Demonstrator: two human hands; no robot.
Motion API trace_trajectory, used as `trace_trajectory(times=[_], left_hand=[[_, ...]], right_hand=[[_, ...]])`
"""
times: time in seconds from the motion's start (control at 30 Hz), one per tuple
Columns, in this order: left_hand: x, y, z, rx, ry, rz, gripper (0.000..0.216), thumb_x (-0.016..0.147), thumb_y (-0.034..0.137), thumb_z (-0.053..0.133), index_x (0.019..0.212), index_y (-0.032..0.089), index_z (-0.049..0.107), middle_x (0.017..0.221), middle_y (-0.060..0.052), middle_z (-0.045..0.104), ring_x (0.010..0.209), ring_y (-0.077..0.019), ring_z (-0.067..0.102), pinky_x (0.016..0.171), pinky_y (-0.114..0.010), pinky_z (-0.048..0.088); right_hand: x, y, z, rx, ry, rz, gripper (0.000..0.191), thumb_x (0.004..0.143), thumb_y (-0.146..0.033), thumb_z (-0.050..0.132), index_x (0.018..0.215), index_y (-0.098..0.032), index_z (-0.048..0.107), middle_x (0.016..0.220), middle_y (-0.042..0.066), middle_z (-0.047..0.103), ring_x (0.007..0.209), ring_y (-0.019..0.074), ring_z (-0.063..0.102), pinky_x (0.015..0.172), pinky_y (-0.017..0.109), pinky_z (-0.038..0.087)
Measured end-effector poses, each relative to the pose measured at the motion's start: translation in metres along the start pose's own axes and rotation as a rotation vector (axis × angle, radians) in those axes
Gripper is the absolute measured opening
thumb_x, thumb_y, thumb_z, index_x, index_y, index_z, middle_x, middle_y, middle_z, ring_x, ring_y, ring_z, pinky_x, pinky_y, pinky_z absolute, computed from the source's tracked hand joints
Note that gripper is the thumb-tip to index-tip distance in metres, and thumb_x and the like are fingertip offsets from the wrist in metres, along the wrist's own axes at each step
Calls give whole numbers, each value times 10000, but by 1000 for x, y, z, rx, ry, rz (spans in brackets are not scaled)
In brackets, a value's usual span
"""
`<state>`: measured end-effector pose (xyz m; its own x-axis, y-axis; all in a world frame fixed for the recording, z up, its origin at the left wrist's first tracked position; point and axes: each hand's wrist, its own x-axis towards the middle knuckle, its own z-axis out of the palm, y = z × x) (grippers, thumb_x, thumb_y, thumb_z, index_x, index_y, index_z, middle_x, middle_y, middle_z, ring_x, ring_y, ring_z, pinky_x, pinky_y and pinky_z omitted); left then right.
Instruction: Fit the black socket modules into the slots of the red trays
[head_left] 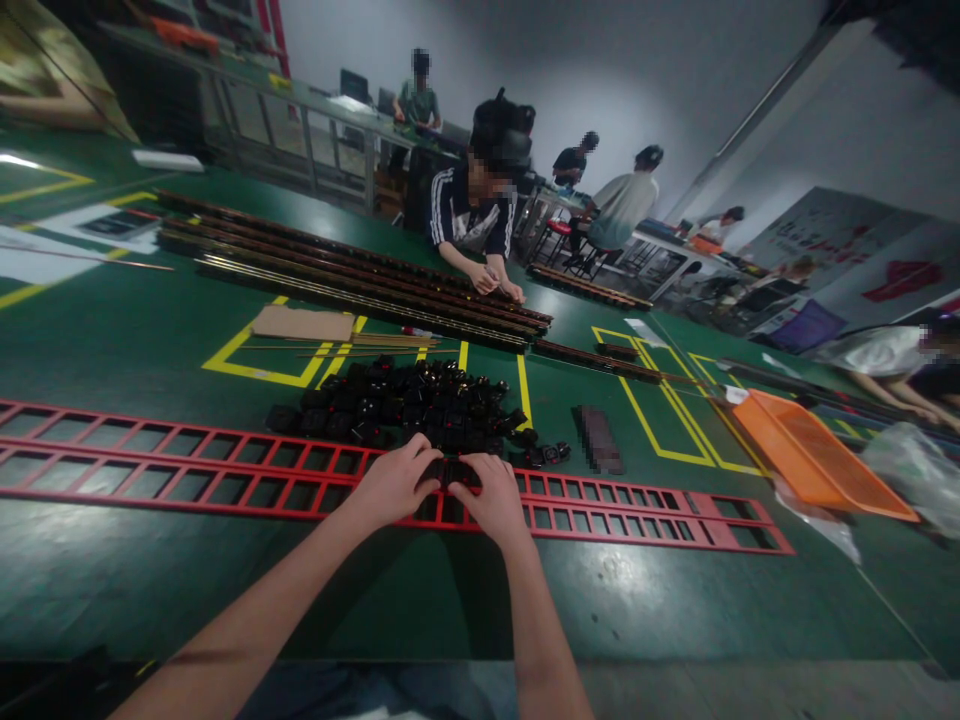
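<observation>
Two long red slotted strips (225, 470) lie side by side across the green table. My left hand (394, 483) and my right hand (491, 495) rest on the strips near the middle, fingers curled over a small black part (448, 470) that sits in a slot between them. Just beyond my hands lies a heap of several black socket parts (409, 405). Both hands press on the same black part from either side.
Long dark rails (337, 275) lie further back, where a person in a striped jacket (472, 215) works on them. A cardboard sheet (304, 323), thin sticks, an orange tray (814, 455) and clear plastic bags (911, 465) are at the right. Other people sit at far benches.
</observation>
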<state>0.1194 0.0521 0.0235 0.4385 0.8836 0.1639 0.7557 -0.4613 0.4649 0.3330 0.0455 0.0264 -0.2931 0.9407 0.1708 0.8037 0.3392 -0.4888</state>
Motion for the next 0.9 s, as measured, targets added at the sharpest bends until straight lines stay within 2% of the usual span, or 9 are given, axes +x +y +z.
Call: trace_trajectory(times=[0.23,0.6,0.9], left_hand=[[1,-1,-1,9,-39,-15,296,921,314,604,1199,224,562,1199,-56,547,892,-193,653,692,-301,520],[1,0,-1,41,-42,-11,281,964,308,531,1227,218,575,1163,-68,554,878,-191,653,677,-303,518],[1,-1,0,5,-26,-34,280,925,322,598,1189,229,582,1200,-56,552,875,-187,662,698,-302,530]], right_hand=[[0,0,-1,-5,-3,-3,345,863,-332,746,1179,-240,640,1189,58,690,1132,250,593,967,407,408],[-1,-1,-1,6,1,3,335,866,-326,743,1174,-245,639,1181,55,691,1122,243,598,960,405,412],[0,1,0,1,0,2,318,868,-317,734,1165,-246,643,1176,54,695,1119,247,601,967,416,412]])
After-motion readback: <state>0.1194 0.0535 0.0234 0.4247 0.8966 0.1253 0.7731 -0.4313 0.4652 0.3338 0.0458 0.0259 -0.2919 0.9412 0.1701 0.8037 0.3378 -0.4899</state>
